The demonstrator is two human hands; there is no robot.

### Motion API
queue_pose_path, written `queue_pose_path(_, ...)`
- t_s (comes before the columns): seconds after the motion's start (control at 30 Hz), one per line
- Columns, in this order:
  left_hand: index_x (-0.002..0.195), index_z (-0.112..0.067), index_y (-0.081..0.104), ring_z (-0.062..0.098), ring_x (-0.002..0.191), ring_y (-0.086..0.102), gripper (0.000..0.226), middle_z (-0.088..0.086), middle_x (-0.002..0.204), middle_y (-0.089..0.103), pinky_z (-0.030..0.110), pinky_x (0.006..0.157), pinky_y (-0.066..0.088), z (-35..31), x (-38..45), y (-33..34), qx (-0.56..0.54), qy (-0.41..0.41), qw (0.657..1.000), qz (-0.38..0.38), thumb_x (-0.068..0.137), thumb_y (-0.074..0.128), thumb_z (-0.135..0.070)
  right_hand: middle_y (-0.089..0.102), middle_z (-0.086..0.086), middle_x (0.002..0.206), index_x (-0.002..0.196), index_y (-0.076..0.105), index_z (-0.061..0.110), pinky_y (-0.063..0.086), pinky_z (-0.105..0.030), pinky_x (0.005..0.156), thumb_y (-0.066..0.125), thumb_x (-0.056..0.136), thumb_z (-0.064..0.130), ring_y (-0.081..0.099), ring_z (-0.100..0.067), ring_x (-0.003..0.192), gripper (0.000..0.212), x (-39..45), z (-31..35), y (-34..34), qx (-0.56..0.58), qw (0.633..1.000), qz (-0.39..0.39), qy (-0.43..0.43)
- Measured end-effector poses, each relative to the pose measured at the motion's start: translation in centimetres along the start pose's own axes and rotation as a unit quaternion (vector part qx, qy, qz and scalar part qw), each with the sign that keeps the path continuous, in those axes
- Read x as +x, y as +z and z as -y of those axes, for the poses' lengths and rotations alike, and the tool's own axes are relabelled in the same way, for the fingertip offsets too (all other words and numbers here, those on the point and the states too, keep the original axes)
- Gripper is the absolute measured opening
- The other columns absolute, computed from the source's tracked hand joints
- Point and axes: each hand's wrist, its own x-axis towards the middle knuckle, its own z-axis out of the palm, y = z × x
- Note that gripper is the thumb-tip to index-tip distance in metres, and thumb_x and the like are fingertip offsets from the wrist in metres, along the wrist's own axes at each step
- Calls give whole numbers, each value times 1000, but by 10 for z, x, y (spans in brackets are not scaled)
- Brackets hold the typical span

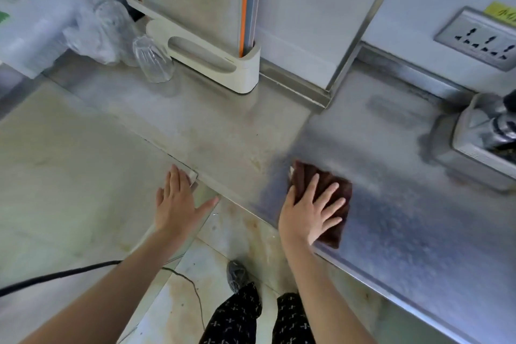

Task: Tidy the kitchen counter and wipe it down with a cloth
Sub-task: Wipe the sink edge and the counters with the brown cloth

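My right hand (pixel 310 208) lies flat, fingers spread, pressing the dark brown folded cloth (pixel 325 201) on the grey stainless-steel counter (pixel 418 232), near its front edge. My left hand (pixel 178 201) is open, holding nothing, palm braced on the pale counter (pixel 69 176) at left. Risk: a far-left sweep could reach the upturned clear ribbed glass (pixel 153 60) and tip it; the palm covers only the near-left part of the cloth, so it may bunch. The cloth's long axis runs near-to-far, tilted slightly left.
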Motion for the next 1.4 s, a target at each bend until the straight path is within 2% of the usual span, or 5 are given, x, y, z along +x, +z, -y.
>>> queue_pose_path(0.23,143,-1,-7,24,143,-11,99,13,155,-13,40,117,3,1,0,6,9,11,1000,-4,83,38,-64,-9,-3,158,147,1,37,-5,-52,114,28,94,54,-12,-35,143,62,-6,10,11,-127,959,61,-245)
queue_pose_path(0.57,144,-1,9,25,144,7,89,15,156,6,41,116,11,7,2,0,43,34,998,-37,85,35,-62,-6,-11,158,148,14,30,-2,-59,112,36,93,50,-10,-39,142,62,56,-16,-29,47,985,-52,158)
queue_pose_path(0.97,143,-3,20,27,142,17,78,14,154,17,42,115,15,6,4,1,24,26,998,-54,87,36,-56,14,-2,157,143,23,39,14,-61,112,32,89,58,10,-39,143,58,14,76,37,-171,866,75,-465)
queue_pose_path(1.27,141,-4,24,30,137,30,87,12,152,24,48,109,25,45,15,-12,-25,-11,996,-90,80,37,-65,0,-3,159,147,19,32,-2,-54,114,31,95,51,-7,-35,144,57,106,95,-5,-58,991,6,-121)
queue_pose_path(1.4,145,-5,11,24,143,12,105,9,155,5,47,113,18,55,10,-7,-48,-65,995,-55,68,17,-78,3,0,159,146,21,30,-3,-52,114,29,96,46,-5,-30,145,53,66,133,23,-74,969,40,-232)
